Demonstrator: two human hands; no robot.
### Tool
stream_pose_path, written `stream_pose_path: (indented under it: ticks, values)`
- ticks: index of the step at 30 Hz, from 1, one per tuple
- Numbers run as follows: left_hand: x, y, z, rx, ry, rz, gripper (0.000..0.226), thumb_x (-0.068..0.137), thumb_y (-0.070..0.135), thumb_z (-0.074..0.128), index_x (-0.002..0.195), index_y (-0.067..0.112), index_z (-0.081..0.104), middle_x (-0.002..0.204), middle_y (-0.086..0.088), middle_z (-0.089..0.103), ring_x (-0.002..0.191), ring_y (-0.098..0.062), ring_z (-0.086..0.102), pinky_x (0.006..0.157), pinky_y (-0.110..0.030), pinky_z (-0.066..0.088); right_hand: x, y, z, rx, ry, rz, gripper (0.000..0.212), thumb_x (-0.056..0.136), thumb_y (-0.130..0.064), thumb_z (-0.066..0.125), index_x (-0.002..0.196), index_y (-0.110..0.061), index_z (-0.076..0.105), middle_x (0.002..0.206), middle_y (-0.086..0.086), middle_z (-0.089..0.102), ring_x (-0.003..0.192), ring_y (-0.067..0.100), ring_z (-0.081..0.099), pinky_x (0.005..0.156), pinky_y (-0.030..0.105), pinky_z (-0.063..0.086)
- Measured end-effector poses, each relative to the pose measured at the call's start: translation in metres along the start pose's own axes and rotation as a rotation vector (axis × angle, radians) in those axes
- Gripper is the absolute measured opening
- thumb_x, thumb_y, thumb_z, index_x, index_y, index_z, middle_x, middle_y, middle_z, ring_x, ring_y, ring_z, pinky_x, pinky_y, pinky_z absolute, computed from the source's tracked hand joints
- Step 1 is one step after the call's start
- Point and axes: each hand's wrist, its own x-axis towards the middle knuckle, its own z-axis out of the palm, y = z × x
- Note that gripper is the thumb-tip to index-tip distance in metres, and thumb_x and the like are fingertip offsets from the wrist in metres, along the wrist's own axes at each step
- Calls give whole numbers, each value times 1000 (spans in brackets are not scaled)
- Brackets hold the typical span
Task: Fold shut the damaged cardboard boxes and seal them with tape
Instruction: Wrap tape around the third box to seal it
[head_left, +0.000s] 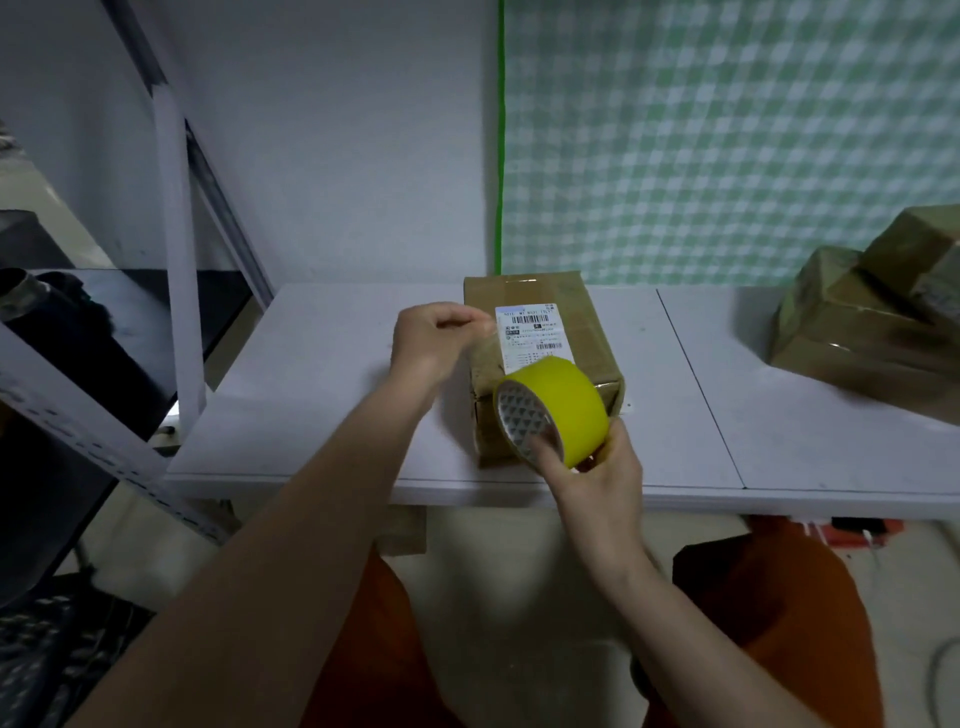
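Right hand (597, 475) nearest the camera, over the table's front edge: fingers and thumb curled round the yellow tape roll (553, 408), thumb lying across the patterned inner core, roll held just above the near end of the cardboard box (540, 358). Left hand (428, 338) beyond it, at the box's left edge, fingertips pinched together on what looks like the free end of a clear strip of tape (485, 338) drawn out from the roll; the strip is faint and its full run hard to trace. Risks, as judged: a strip held slack could fold back and stick to itself or to the fingers; laid askew, it could miss the flap seam and leave the box unsealed; it also passes close to the white shipping label (532, 332) and could cover the barcode. The box is light-looking and nothing pins it, so a pull on the roll may drag it across the white table (311, 415). Box lies flat at table centre, top flaps closed, creased and wrinkled; contents not visible. Far right, well apart: a stack of taped boxes (878, 317), all closed, contents likewise hidden. Far left, a metal shelf frame (176, 270).
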Motion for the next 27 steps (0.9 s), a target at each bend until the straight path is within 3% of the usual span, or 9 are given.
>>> stream_pose_path:
  ticks: [4, 8, 13, 18, 20, 21, 24, 25, 27]
  values:
    - [13, -8, -4, 98, -89, -8, 7, 78, 5, 75, 84, 9, 75, 73, 8, 67, 56, 11, 56, 58, -5, 42, -1, 2, 7, -47, -54, -45, 35, 71, -13, 81, 84, -24, 51, 77, -6, 60, 65, -2, 55, 59, 7, 41]
    - [21, -16, -3, 121, -135, 17, 9, 76, 4, 77, 83, 10, 75, 75, 5, 68, 70, 1, 60, 65, -6, 47, -5, 5, 14, -55, -123, -81, 34, 70, -12, 82, 86, -21, 53, 76, -3, 60, 67, 5, 55, 62, 11, 42]
    - [31, -25, 1, 185, -181, 22, 11, 73, 8, 80, 79, 14, 76, 84, 0, 72, 84, -13, 65, 81, -24, 52, -3, 5, 18, -96, -132, -109, 33, 70, -14, 82, 84, -24, 53, 76, -2, 60, 67, 8, 56, 60, 11, 42]
    - [40, -26, 4, 335, -213, 89, 16, 73, 15, 81, 72, 28, 73, 82, 10, 68, 87, -11, 63, 87, -33, 52, 0, 6, 23, -130, -134, -89, 32, 70, -20, 82, 87, -18, 55, 78, 4, 60, 69, 12, 56, 60, 15, 43]
    - [43, -29, 6, 432, -151, 140, 21, 70, 22, 83, 86, 31, 73, 102, 3, 61, 104, -16, 56, 89, -32, 48, 1, 6, 25, -131, -153, -78, 32, 70, -21, 82, 89, -19, 56, 78, 2, 61, 69, 9, 56, 60, 12, 42]
    - [44, -30, 6, 456, -112, 135, 40, 67, 24, 85, 102, 33, 69, 117, -2, 53, 116, -21, 49, 96, -34, 44, 1, 6, 25, -136, -165, -77, 32, 69, -21, 82, 89, -20, 57, 78, 0, 62, 69, 8, 57, 60, 11, 42]
    - [50, -30, 0, 384, -160, 12, 107, 65, 23, 87, 149, 35, 22, 155, -4, 16, 142, -24, 17, 115, -43, 25, 1, 6, 23, -130, -204, -50, 33, 69, -22, 83, 92, -22, 59, 80, -1, 64, 71, 9, 60, 62, 15, 46]
    - [54, -30, -1, 385, -226, 14, 111, 68, 23, 86, 151, 35, 13, 159, -1, 7, 146, -22, 8, 118, -45, 19, 2, 7, 22, -124, -218, -39, 33, 70, -22, 82, 94, -21, 60, 82, -1, 65, 73, 9, 60, 63, 16, 48]
    - [62, -31, -2, 427, -356, 49, 100, 76, 25, 80, 151, 35, 15, 161, 3, -1, 148, -20, -1, 119, -47, 12, 4, 10, 19, -141, -220, -31, 34, 71, -21, 82, 97, -18, 60, 84, 0, 65, 74, 9, 61, 64, 16, 48]
